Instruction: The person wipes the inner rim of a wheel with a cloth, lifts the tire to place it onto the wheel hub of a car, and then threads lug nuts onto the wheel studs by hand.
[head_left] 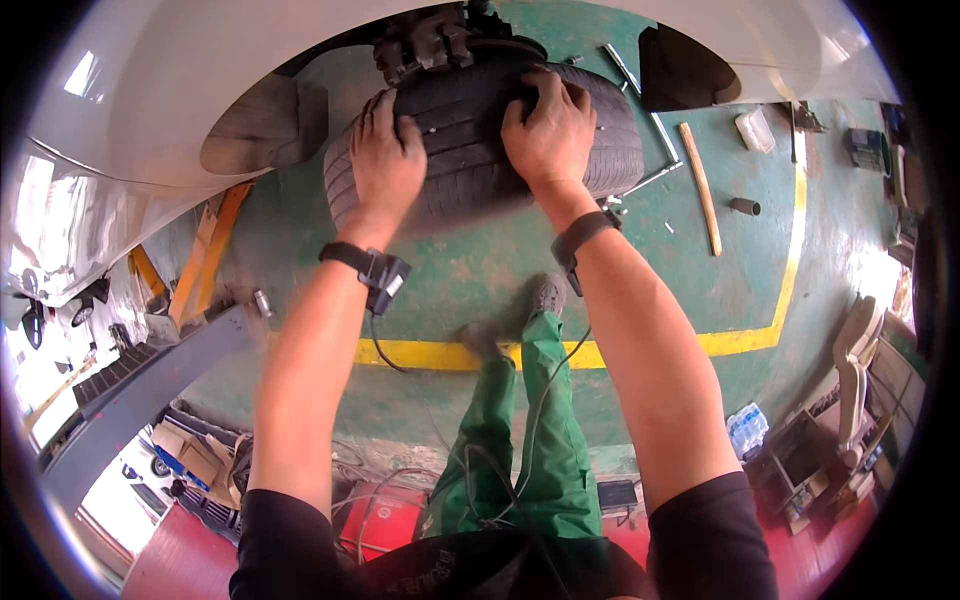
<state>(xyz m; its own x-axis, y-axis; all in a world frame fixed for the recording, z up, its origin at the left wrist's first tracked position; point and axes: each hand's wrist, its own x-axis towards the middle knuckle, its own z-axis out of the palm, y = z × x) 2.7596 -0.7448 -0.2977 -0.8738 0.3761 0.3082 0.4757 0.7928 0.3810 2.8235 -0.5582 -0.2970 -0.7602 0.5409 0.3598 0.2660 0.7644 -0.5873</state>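
Note:
A black car tyre [465, 150] stands at the far middle, below the raised white car body. My left hand [385, 160] lies on the left part of its tread, fingers bent toward the far edge. Over the right part of the tread, my right hand [552, 130] has its fingers curled at the far edge. Both hands grip the tyre, and their fingertips are partly hidden. Just beyond the tyre are dark brake or hub parts [425, 45] under the car. Each wrist wears a black strap, and a small box [386, 282] with a cable is on the left one.
To the right lie a long metal wrench [655, 125], a wooden stick [700, 190], a short tube [745, 206] and a clear plastic tub [755, 130]. Orange lift arms [205, 255] and a grey lift post [150, 385] stand left. Cables hang by my legs, near a red box [385, 520].

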